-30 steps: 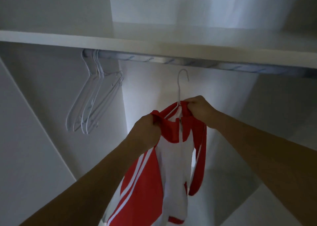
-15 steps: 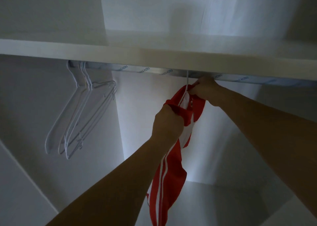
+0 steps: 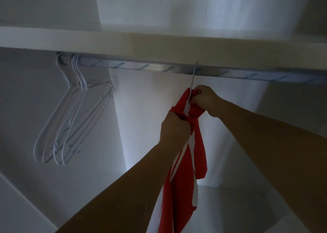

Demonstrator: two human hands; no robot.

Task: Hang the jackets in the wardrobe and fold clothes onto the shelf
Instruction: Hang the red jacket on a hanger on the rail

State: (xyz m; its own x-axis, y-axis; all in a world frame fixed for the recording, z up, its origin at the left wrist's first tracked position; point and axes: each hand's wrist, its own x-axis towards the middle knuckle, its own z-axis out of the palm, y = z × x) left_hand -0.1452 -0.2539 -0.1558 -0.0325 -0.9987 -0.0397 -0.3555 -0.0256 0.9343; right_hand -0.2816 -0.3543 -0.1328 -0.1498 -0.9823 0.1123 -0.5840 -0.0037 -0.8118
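Note:
A red and white jacket (image 3: 184, 176) hangs from a white wire hanger (image 3: 192, 80) whose neck runs up to the silver wardrobe rail (image 3: 154, 68); the hook itself is hidden behind the shelf edge. My left hand (image 3: 174, 128) grips the jacket's near shoulder. My right hand (image 3: 205, 98) grips the collar and far shoulder at the base of the hanger neck. The jacket's body droops between my forearms, seen almost edge-on.
Several empty white hangers (image 3: 70, 119) hang at the left end of the rail. A white shelf (image 3: 123, 39) runs just above the rail. White wardrobe walls close in left and behind, and the pale wardrobe floor (image 3: 230, 206) lies below.
Both hands raised the jacket on its hanger from chest height up to the rail. Since half a second ago the hands have dropped a little and the jacket hangs lower under the rail.

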